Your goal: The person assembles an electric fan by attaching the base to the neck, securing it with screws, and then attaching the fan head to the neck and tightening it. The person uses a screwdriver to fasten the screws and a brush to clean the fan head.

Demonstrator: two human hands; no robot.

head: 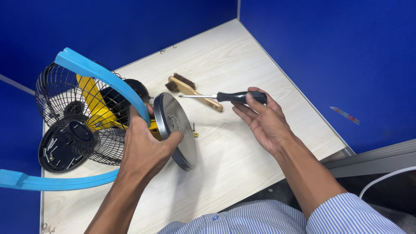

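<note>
A small repair or assembly workstation, boxed in by blue partition walls on two sides. A pale wood-grain bench fills the corner, with a partly dismantled fan, a wooden-handled wire brush and loose screws on it, and a screwdriver out for use.

You are wearing a shirt with fine blue and white stripes; its sleeves are sitting pushed up above the wrists, leaving both forearms bare; your left hand and right hand are wearing no gloves.
</note>
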